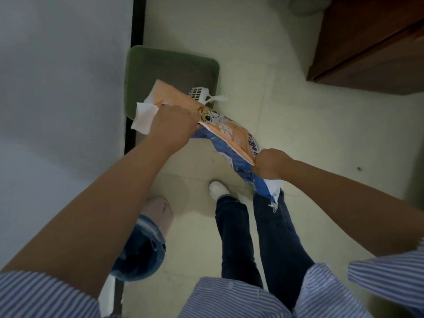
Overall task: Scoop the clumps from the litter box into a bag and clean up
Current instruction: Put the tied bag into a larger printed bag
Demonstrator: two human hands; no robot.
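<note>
While the person stands over the green litter box (137, 65) by the wall, both hands grip an orange-and-blue printed bag (231, 143) held above the floor: left hand (174, 125) fisted on its upper end, right hand (269, 164) clenched on the lower end; white slotted scoop (198, 95) rests on the box's near rim

Looking straight down here: both hands are up over the floor (286, 92), stretching an orange and blue bag (231, 143) between them. Left hand (174, 125) grips the top end plus a white tissue (144, 115), right hand (270, 162) grips the lower end. Under the bag sits the green litter box (169, 70) with a white scoop (199, 95) inside. A bin with a blue liner (142, 246) stands by the left leg.
</note>
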